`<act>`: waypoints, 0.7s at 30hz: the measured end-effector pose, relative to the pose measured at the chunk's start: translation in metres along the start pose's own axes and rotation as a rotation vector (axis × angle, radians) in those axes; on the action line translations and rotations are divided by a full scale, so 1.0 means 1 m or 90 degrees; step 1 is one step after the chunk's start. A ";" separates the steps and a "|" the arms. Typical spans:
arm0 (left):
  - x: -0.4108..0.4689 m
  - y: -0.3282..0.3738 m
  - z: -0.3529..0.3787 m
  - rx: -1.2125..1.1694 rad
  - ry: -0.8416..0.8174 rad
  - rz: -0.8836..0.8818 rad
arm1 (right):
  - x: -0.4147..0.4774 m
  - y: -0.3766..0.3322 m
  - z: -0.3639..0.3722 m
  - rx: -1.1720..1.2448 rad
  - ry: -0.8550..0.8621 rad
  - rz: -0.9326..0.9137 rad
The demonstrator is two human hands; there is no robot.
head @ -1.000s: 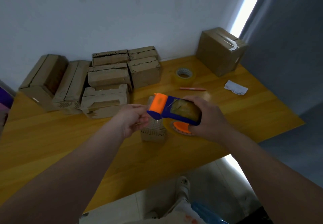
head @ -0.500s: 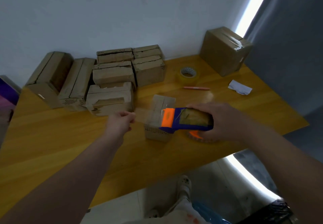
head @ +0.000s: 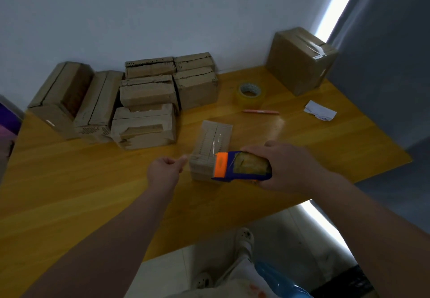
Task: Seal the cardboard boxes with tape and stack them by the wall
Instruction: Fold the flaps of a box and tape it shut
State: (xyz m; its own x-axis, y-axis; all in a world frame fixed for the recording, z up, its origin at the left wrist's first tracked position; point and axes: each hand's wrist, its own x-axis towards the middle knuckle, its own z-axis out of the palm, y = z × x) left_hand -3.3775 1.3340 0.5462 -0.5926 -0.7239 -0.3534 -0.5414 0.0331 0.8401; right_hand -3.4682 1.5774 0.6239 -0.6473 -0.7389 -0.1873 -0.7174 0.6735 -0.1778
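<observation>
A small cardboard box [head: 210, 148] stands in the middle of the wooden table [head: 69, 181]. My right hand [head: 288, 165] grips a blue and orange tape dispenser [head: 242, 166] at the box's near right corner. My left hand [head: 166, 172] is just left of the box, thumb and forefinger pinched on the end of a clear tape strip [head: 186, 158] that is barely visible. Several brown boxes [head: 146, 102] are stacked against the wall at the back left. A larger taped box [head: 300, 60] sits at the back right corner.
A spare roll of clear tape [head: 250, 91], a pink pen [head: 260, 112] and a crumpled white paper [head: 320, 112] lie on the table's right half. The table's near edge runs diagonally above the floor and my feet. A grey curtain hangs at the right.
The dispenser has dropped from in front of the box to its near right corner. My left hand pulled away leftward with the tape end, then came back close to the box.
</observation>
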 end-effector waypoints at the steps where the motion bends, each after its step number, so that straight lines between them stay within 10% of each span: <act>1: 0.000 0.000 0.001 0.009 0.001 0.002 | 0.001 0.000 0.001 0.000 0.001 0.001; 16: 0.012 -0.004 -0.006 0.096 -0.183 -0.122 | 0.003 0.006 0.014 0.055 0.001 0.006; 21: 0.006 0.000 -0.004 0.161 -0.052 0.068 | 0.004 0.006 0.019 0.067 0.006 0.011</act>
State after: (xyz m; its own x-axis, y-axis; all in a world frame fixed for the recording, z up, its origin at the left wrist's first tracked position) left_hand -3.3783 1.3268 0.5456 -0.6950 -0.6494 -0.3085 -0.5987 0.2853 0.7484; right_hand -3.4697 1.5788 0.6033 -0.6621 -0.7269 -0.1820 -0.6753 0.6841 -0.2757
